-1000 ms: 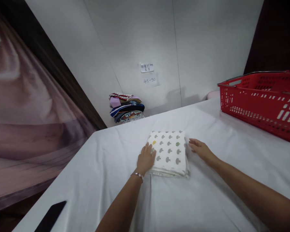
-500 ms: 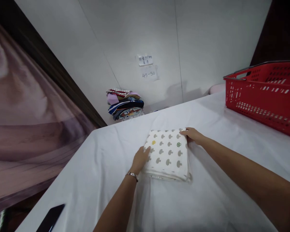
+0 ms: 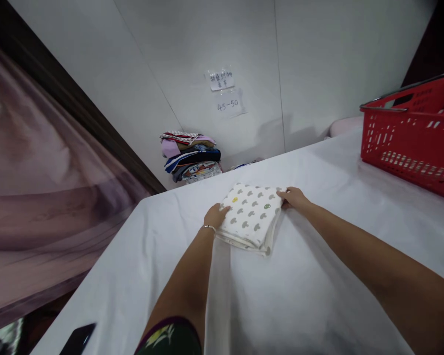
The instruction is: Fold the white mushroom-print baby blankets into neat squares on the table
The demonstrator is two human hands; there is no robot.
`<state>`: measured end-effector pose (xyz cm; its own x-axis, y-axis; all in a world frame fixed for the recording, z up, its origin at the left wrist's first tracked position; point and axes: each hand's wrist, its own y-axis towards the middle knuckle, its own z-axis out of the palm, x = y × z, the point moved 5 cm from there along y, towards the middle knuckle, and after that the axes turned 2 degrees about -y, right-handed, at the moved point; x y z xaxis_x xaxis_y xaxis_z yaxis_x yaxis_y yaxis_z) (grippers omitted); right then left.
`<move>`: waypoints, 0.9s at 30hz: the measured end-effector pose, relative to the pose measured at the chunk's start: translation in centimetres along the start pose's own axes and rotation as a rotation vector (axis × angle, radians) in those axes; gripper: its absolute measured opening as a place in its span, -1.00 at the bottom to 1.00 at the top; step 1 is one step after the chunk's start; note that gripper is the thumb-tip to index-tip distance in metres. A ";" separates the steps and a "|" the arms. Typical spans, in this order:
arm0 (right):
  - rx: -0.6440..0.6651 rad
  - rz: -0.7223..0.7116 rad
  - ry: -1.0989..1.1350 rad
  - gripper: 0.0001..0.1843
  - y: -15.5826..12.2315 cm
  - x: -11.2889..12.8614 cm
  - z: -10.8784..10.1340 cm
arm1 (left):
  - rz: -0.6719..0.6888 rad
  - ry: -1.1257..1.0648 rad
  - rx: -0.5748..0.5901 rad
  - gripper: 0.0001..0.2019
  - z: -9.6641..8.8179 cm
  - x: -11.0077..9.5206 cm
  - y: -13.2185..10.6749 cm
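A folded white cloth [image 3: 249, 212] printed with grey mushrooms, one yellow and one green, lies at a slant on the white-covered table [image 3: 170, 256]. Its layered edges face me. My left hand [image 3: 217, 215] grips its left edge, thumb on top and the other fingers out of sight beneath. At the far right corner, my right hand [image 3: 293, 198] pinches the cloth between thumb and fingers. A thin bracelet [image 3: 208, 227] circles my left wrist.
A red plastic basket [image 3: 410, 133] stands at the table's right. Beyond the far edge is a stack of folded clothes [image 3: 190, 155] against the wall. A dark phone [image 3: 77, 339] lies at the near left. A pinkish curtain [image 3: 52, 197] hangs on the left.
Both hands have moved the folded cloth away from me, toward the table's far edge, and turned it somewhat. They keep their hold on it. The view has shifted slightly.
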<state>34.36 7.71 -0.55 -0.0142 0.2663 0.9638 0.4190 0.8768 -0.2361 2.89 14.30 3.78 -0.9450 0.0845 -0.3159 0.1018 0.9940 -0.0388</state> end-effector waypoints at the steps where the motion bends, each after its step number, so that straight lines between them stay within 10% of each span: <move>1: -0.011 -0.008 -0.018 -0.65 -0.1 -0.3 -0.2 | -0.006 -0.008 -0.021 -0.47 0.2 0.2 0.0; 6: -0.079 -0.077 -0.075 -0.58 -1.5 -1.6 -2.1 | 0.155 -0.064 -0.211 -0.56 -0.8 -1.6 -3.0; 13: -0.048 -0.226 -0.225 -0.85 -1.9 -2.0 -1.9 | 0.619 -0.074 -0.108 -0.48 1.3 -11.4 -12.4; 17: -0.057 -0.303 -0.312 -0.76 -1.6 -1.3 -1.6 | 0.497 0.017 -0.033 -0.65 2.8 -13.5 -12.6; 27: -0.040 -0.376 -0.398 -0.73 -0.7 -0.7 -1.3 | 0.020 -0.540 0.248 -0.85 2.0 -10.3 -7.1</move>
<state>35.25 6.36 -0.90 -0.5089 0.0753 0.8576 0.3528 0.9269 0.1280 12.56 6.18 5.38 -0.6569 -0.0091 -0.7539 0.2489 0.9413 -0.2282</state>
